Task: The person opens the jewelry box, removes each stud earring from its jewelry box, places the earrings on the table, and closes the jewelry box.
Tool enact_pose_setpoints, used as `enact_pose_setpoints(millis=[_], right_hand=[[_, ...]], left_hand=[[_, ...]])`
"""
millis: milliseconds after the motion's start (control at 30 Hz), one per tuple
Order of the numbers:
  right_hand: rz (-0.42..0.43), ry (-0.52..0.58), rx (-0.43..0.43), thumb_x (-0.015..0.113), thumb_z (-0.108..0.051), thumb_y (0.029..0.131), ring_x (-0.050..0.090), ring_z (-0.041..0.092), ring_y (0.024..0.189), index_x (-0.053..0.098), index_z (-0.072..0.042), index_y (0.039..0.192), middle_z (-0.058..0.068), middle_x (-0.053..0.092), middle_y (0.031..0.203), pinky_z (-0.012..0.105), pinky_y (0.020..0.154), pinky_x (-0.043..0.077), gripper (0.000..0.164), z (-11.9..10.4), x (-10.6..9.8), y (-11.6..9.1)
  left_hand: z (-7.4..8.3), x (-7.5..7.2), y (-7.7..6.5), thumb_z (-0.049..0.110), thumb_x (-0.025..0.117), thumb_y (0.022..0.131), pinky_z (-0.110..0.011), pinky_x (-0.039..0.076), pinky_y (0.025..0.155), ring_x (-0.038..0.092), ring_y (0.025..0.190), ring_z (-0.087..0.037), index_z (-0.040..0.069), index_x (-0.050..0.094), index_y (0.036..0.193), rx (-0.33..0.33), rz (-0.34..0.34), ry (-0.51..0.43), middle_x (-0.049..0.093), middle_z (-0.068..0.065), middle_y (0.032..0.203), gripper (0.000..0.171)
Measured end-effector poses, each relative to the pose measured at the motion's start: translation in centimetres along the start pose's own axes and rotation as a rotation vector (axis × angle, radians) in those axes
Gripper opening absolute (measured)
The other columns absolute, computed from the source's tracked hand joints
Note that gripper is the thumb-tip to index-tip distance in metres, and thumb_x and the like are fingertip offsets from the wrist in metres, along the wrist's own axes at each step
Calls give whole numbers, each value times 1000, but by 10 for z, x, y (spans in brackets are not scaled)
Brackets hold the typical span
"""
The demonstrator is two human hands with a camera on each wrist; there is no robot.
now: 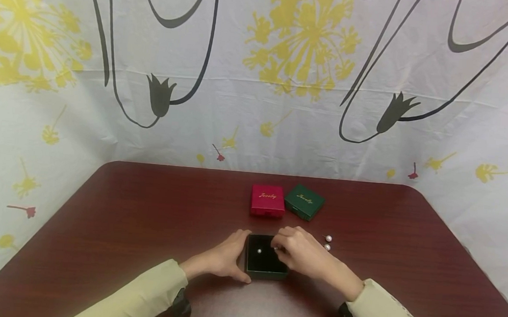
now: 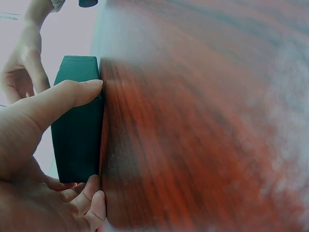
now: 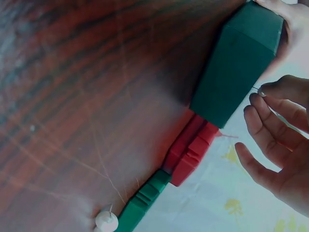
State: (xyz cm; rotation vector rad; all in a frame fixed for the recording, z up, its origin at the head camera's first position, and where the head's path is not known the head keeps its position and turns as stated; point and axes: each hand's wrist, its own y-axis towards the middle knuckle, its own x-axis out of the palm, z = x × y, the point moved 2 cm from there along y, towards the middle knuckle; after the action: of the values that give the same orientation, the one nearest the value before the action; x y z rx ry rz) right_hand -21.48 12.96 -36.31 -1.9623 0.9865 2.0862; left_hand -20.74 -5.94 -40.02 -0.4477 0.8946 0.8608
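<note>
An open green jewelry box (image 1: 266, 275) with a black lining sits on the table, a small stud earring (image 1: 259, 251) set in its left half. My left hand (image 1: 227, 257) holds the box from the left, thumb at the near side and fingers round the far side; the left wrist view shows the thumb along the green wall (image 2: 77, 145). Over the box's right half, my right hand (image 1: 302, 253) pinches another small stud earring (image 3: 261, 92) between thumb and fingertip. Its thin pin points toward the box in the right wrist view.
Behind the box lie a red jewelry box (image 1: 268, 199) and a green lid or closed box (image 1: 305, 202), both with gold lettering. Two larger pearl earrings (image 1: 328, 238) lie on the table right of my right hand. A patterned cloth (image 1: 257, 104) hangs behind the table.
</note>
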Motion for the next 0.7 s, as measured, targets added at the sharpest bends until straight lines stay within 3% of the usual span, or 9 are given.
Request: enact_pose_setpoints(millis=[267, 700], right_hand=[[72, 23, 24, 71, -6, 69, 54, 7, 66, 64, -9, 78, -3, 58, 73, 24, 62, 46, 12, 9, -11, -4], [68, 73, 151, 70, -1, 69, 53, 7, 64, 64, -9, 81, -4, 61, 76, 22, 56, 44, 16, 34, -22, -21]], left_hand=[[0, 0, 0, 26, 82, 59, -38, 34, 97, 37, 116, -25, -5, 27, 130, -28, -13, -1, 40, -13, 122, 95], [1, 0, 1, 27, 81, 60, -39, 32, 98, 35, 120, -27, -7, 25, 132, -45, -25, 8, 38, -16, 127, 98]])
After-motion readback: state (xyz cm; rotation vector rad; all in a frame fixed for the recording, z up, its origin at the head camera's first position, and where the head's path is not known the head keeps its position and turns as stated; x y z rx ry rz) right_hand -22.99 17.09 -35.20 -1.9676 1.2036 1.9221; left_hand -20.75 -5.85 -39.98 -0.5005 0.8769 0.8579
